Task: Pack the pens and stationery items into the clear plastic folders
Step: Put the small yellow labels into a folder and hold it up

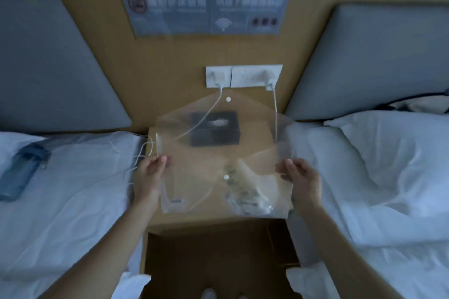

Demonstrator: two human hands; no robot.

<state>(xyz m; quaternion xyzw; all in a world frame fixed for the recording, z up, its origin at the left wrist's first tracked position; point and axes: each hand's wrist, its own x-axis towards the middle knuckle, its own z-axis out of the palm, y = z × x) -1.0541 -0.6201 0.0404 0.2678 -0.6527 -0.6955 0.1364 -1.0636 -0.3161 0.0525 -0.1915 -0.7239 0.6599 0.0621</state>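
Clear plastic snap folder held up between both hands over a wooden nightstand, flap open and pointing away from the person: left hand pinches its left edge, thumb on the near face, and right hand grips its right edge. A blurred bundle of pens and stationery sits inside the lower right part of the folder, just left of the right hand. Beyond the hands, seen through the plastic, a dark tissue box; left of the left hand, on the bed, a blue bottle.
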